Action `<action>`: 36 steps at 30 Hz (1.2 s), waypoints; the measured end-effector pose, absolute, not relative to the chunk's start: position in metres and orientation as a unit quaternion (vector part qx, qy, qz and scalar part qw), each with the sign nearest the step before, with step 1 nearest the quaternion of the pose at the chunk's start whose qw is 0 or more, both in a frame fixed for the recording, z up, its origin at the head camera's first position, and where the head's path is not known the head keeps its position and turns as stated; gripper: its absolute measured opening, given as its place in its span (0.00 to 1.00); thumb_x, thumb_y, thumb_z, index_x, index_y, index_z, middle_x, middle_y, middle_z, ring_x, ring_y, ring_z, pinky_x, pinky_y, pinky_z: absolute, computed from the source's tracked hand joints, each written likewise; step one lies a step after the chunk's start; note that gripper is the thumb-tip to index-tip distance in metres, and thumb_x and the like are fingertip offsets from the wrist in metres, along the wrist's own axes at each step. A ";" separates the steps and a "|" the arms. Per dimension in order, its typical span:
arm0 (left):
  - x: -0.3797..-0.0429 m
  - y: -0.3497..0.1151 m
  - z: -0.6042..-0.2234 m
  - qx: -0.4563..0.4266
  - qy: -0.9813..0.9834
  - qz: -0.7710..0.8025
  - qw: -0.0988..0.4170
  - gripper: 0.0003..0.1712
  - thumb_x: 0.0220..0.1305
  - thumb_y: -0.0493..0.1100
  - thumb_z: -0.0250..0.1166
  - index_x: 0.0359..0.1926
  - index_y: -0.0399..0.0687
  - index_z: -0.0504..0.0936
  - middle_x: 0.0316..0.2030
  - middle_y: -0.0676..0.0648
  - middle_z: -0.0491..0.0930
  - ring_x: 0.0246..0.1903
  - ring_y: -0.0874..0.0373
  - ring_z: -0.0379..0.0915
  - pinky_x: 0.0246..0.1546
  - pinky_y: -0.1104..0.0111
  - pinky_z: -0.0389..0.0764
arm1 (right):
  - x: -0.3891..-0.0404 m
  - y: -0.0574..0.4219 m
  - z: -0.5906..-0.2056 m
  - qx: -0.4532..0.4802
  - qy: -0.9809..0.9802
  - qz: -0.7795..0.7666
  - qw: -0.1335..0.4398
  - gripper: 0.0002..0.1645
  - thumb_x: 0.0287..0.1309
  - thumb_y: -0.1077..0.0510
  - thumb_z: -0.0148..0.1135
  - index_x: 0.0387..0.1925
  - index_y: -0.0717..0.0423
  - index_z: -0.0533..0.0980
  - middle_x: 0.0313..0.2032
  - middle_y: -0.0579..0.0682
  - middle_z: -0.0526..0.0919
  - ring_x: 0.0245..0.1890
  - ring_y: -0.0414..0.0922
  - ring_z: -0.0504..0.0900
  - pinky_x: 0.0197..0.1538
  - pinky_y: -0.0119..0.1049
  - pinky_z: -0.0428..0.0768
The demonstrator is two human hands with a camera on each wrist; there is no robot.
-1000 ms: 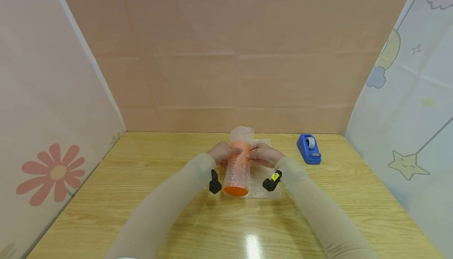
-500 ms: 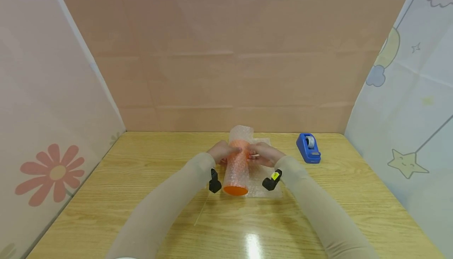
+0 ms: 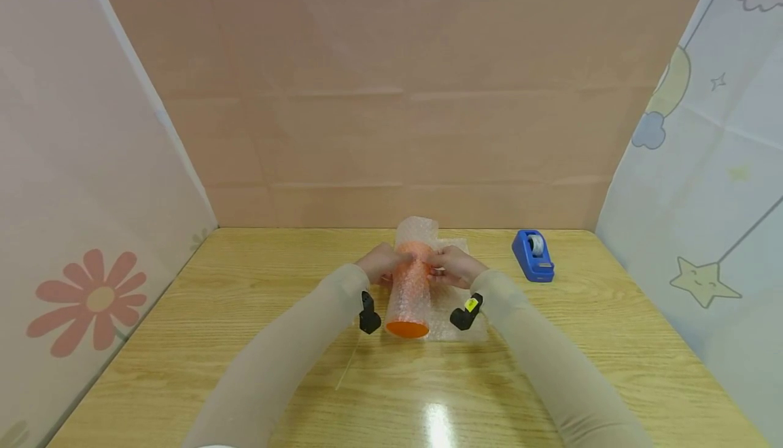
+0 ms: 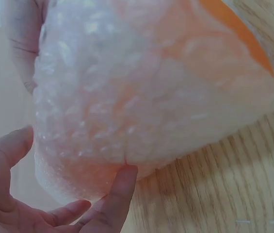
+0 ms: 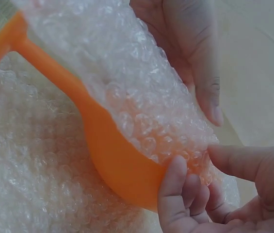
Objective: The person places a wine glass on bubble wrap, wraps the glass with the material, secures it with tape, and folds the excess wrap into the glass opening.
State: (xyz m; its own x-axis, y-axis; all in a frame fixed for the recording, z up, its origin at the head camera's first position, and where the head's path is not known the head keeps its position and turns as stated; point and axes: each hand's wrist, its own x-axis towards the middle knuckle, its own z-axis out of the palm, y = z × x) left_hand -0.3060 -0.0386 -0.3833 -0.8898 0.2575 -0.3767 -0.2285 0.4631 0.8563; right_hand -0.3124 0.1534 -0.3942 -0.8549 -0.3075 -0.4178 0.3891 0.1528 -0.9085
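Orange goblet lies in part-rolled bubble wrap on the worktop, left hand curled round it, right hand pinching the wrap's edge; wrapping seems underway, likely needing snug rolling rightward.

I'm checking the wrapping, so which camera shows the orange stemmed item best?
Right wrist: there the orange stemmed item shows a bare stem and part-bare bowl beside the bubble wrap. Head shows only its near end plainly, left wrist only an edge; both show orange tint through wrap.
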 end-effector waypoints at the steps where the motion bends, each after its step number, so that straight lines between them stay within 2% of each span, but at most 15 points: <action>1: -0.308 -0.040 -0.384 0.008 0.816 0.525 0.241 0.29 0.67 0.54 0.60 0.56 0.35 0.70 0.46 0.42 0.75 0.38 0.50 0.75 0.43 0.58 0.83 | -0.312 0.153 -0.394 0.031 0.712 -0.649 0.267 0.06 0.70 0.62 0.51 0.36 0.62 0.69 0.32 0.51 0.70 0.31 0.42 0.72 0.37 0.27 0.80; 6: -0.316 -0.046 -0.390 -0.009 0.782 0.560 0.273 0.22 0.68 0.49 0.58 0.54 0.36 0.72 0.41 0.44 0.74 0.35 0.53 0.74 0.37 0.64 0.84 | -0.312 0.154 -0.392 0.037 0.723 -0.635 0.268 0.06 0.70 0.62 0.51 0.36 0.62 0.70 0.32 0.51 0.70 0.31 0.43 0.73 0.38 0.27 0.81; 9: -0.317 -0.048 -0.390 -0.016 0.784 0.557 0.275 0.21 0.67 0.48 0.59 0.53 0.37 0.72 0.41 0.43 0.75 0.35 0.53 0.75 0.38 0.64 0.84 | -0.313 0.154 -0.393 0.039 0.724 -0.634 0.269 0.07 0.70 0.62 0.52 0.35 0.61 0.70 0.31 0.51 0.70 0.31 0.43 0.73 0.39 0.28 0.81; 14: -0.316 -0.048 -0.390 -0.024 0.800 0.538 0.264 0.25 0.65 0.51 0.62 0.54 0.37 0.71 0.44 0.41 0.77 0.39 0.50 0.77 0.44 0.61 0.83 | -0.314 0.155 -0.394 0.032 0.717 -0.642 0.269 0.11 0.69 0.64 0.51 0.28 0.60 0.71 0.29 0.51 0.70 0.31 0.43 0.72 0.38 0.28 0.80; 18: -0.316 -0.048 -0.390 -0.020 0.800 0.533 0.274 0.32 0.66 0.52 0.61 0.61 0.35 0.66 0.46 0.38 0.78 0.39 0.49 0.79 0.46 0.59 0.83 | -0.314 0.157 -0.395 0.029 0.712 -0.647 0.271 0.12 0.69 0.64 0.50 0.27 0.59 0.72 0.29 0.50 0.70 0.31 0.43 0.72 0.37 0.28 0.80; 21: -0.317 -0.047 -0.392 -0.020 0.788 0.543 0.290 0.37 0.68 0.52 0.60 0.67 0.34 0.58 0.45 0.37 0.78 0.35 0.50 0.79 0.45 0.59 0.83 | -0.314 0.158 -0.396 0.028 0.710 -0.650 0.271 0.13 0.69 0.64 0.51 0.26 0.58 0.73 0.29 0.50 0.71 0.31 0.43 0.72 0.37 0.27 0.80; 24: -0.317 -0.046 -0.392 -0.022 0.779 0.550 0.300 0.36 0.68 0.52 0.59 0.67 0.35 0.57 0.43 0.39 0.78 0.31 0.52 0.77 0.41 0.61 0.83 | -0.314 0.159 -0.396 0.027 0.705 -0.655 0.270 0.12 0.68 0.65 0.51 0.27 0.58 0.74 0.28 0.50 0.71 0.31 0.42 0.72 0.36 0.27 0.80; 31: -0.316 -0.046 -0.392 -0.023 0.785 0.542 0.300 0.27 0.69 0.53 0.58 0.58 0.36 0.69 0.40 0.42 0.78 0.30 0.53 0.76 0.33 0.66 0.82 | -0.311 0.161 -0.396 0.066 0.696 -0.661 0.273 0.05 0.67 0.64 0.54 0.38 0.65 0.72 0.31 0.52 0.72 0.32 0.42 0.74 0.37 0.27 0.81; 34: -0.316 -0.046 -0.392 -0.021 0.786 0.541 0.299 0.25 0.68 0.53 0.59 0.55 0.37 0.71 0.38 0.43 0.78 0.29 0.54 0.76 0.29 0.69 0.81 | -0.312 0.162 -0.396 0.077 0.707 -0.646 0.276 0.15 0.68 0.61 0.55 0.49 0.68 0.68 0.38 0.53 0.72 0.35 0.42 0.75 0.40 0.28 0.82; 36: -0.317 -0.045 -0.394 -0.021 0.785 0.542 0.298 0.25 0.68 0.53 0.59 0.55 0.37 0.71 0.38 0.43 0.78 0.28 0.54 0.75 0.27 0.70 0.80 | -0.313 0.163 -0.396 0.079 0.720 -0.632 0.276 0.23 0.68 0.59 0.56 0.57 0.70 0.64 0.44 0.55 0.72 0.39 0.43 0.76 0.45 0.32 0.83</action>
